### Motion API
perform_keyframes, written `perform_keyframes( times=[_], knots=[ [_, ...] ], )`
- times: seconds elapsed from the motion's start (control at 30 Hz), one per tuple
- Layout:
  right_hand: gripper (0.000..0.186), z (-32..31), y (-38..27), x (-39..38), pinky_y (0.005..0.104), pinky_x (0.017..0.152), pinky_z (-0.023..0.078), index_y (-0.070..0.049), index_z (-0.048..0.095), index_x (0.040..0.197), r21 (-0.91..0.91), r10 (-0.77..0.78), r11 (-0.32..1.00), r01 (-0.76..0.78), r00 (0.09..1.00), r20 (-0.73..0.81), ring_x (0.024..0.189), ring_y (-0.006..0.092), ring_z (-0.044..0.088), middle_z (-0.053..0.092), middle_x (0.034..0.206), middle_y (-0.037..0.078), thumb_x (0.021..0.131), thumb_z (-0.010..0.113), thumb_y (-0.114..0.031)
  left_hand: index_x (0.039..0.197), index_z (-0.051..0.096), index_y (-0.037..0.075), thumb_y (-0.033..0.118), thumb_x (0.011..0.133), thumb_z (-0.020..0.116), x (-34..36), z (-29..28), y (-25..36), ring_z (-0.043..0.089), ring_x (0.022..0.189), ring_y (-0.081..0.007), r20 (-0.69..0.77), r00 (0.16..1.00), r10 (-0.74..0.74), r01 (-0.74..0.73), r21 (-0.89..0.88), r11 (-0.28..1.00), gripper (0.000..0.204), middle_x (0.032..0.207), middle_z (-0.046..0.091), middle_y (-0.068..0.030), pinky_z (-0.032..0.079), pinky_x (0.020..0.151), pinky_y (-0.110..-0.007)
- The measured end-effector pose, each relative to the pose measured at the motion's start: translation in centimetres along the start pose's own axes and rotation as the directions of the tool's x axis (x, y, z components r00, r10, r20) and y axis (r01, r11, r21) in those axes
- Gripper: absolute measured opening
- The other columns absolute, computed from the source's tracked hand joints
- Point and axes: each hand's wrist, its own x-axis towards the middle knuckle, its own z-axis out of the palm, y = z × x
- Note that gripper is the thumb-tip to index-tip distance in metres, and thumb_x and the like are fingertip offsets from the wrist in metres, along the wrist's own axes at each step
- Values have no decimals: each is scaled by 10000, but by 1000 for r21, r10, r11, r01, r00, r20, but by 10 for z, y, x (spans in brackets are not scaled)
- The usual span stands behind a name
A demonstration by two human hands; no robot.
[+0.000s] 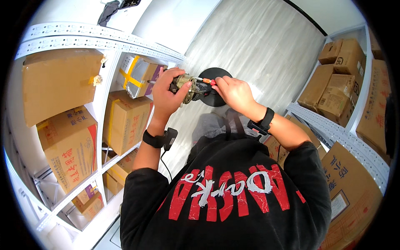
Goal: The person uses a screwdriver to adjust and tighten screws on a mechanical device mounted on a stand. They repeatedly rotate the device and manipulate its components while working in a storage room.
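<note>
Left hand (168, 89), mine: curled around a translucent olive rounded plastic-looking device (186, 86), held out before me. My right hand (234, 93): fingertips pinched on a slim red-and-orange rod (207, 81), possibly a tool, at the device's right side. Progress, judged: both pieces in hand, work there unfinished. Beyond: black round disc (214, 101), grey wood-patterned floor (258, 46).

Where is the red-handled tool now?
In the head view, the red-handled tool is above centre, pinched by the right hand, just right of the left hand.
</note>
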Motion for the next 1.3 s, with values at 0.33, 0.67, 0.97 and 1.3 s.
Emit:
perform_keyframes(
  times=[0.33, 0.67, 0.97, 1.3],
  knots=[
    [252, -11, -9, 14, 408, 517, 476, -72, 507, 839, 72, 116, 988, -137, 964, 239, 617, 305, 613, 589, 701, 92, 897, 643, -276, 988, 663, 56, 131, 698, 783, 2, -6, 0, 644, 1050, -283, 19, 999, -48, 49, -39, 998, 323, 1046, 688, -102, 295, 1111, -548],
    [288, 1, -5, 22, 417, 498, 492, -58, 492, 853, 74, 134, 981, -177, 909, 394, 590, 327, 629, 602, 654, 119, 941, 584, -316, 983, 670, 51, 141, 659, 798, 2, -10, -4, 630, 1092, -307, 40, 997, -61, 62, -9, 998, 360, 1054, 690, -91, 303, 1107, -555],
    [362, -3, 2, 38, 501, 573, 477, -24, 511, 865, 164, 173, 916, -367, 729, 662, 633, 425, 597, 587, 637, 201, 969, 541, -369, 1013, 671, 35, 113, 672, 756, 3, -12, -9, 617, 1125, -328, 65, 997, -45, 48, -44, 998, 360, 1072, 684, -106, 276, 1127, -547],
    [355, 2, 2, 48, 483, 580, 439, -11, 544, 855, 248, 150, 812, -529, 599, 787, 641, 430, 571, 575, 658, 215, 971, 557, -346, 994, 683, 48, 124, 644, 765, 6, -18, -15, 632, 1098, -320, 56, 998, -43, 47, -71, 996, 368, 1038, 690, -97, 312, 1113, -538]
  ],
)
